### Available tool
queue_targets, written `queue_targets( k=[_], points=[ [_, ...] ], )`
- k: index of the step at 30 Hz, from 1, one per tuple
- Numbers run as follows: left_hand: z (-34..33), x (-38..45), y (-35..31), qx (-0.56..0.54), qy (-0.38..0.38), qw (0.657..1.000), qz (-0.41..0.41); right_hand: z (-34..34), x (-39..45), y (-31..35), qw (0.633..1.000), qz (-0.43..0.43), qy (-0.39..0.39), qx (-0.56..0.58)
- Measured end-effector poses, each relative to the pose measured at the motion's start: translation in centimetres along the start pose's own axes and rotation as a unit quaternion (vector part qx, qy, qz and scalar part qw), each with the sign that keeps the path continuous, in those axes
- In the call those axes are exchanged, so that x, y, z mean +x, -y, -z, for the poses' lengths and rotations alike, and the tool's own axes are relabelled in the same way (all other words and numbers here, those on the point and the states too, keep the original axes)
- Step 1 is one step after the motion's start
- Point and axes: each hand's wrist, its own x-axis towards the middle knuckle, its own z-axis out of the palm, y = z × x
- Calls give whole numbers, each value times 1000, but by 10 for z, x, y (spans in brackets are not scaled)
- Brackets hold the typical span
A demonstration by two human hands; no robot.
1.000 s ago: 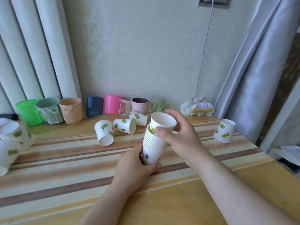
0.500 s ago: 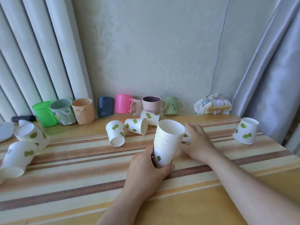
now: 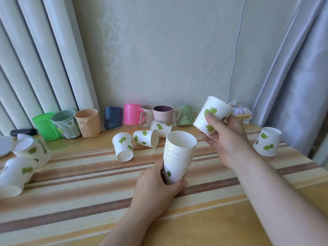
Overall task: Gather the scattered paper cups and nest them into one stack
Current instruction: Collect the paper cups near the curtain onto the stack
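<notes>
The nested stack (image 3: pixel 179 157) stands upright on the striped table (image 3: pixel 71 192), and all positions below are taken from it. The left hand (image 3: pixel 156 189) is wrapped around the base of the stack, thumb in front, fingers behind, holding it steady. The right hand (image 3: pixel 225 139), which half a second ago lay low on the table just right of the stack, has come up and now holds a single leaf-print paper cup (image 3: pixel 212 115) above and to the right of the stack, tilted with its base toward the stack's open mouth. That cup is clear of the table and not yet seated. In my judgement the pickup step is complete and insertion comes next; the cup must be turned base-down and centred over the rim. Outstanding cups: three (image 3: pixel 142 139) lying or tipped just behind and left of the stack, one inverted cup (image 3: pixel 267 143) well to the right, and several (image 3: pixel 23 160) far left near the table edge. A row of plastic and ceramic mugs (image 3: pixel 132 116) stands behind the stack against the wall and forms no part of the task. The task appears well advanced but unfinished.
</notes>
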Motion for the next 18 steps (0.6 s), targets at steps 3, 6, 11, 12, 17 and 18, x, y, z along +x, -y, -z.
queue_targets(
  k=[3, 6, 11, 12, 17, 18],
  points=[
    [0, 0, 2, 0, -2, 1000, -2, -17, -16, 26, 993, 30, 89, 69],
    [-1, 1, 2, 2, -5, 1000, -7, -29, -28, 27, 984, 81, 157, -15],
    [0, 1, 3, 7, -7, 1000, -13, -35, -33, 5, 969, 75, 174, -158],
    [0, 1, 3, 8, -7, 1000, -14, -34, -33, 2, 966, 72, 183, -170],
    [0, 5, 6, -4, 33, 999, -27, -14, -46, -7, 950, -8, 260, -171],
    [-2, 6, 8, 0, 51, 998, -44, -8, -53, -12, 946, -25, 260, -193]
  ],
)
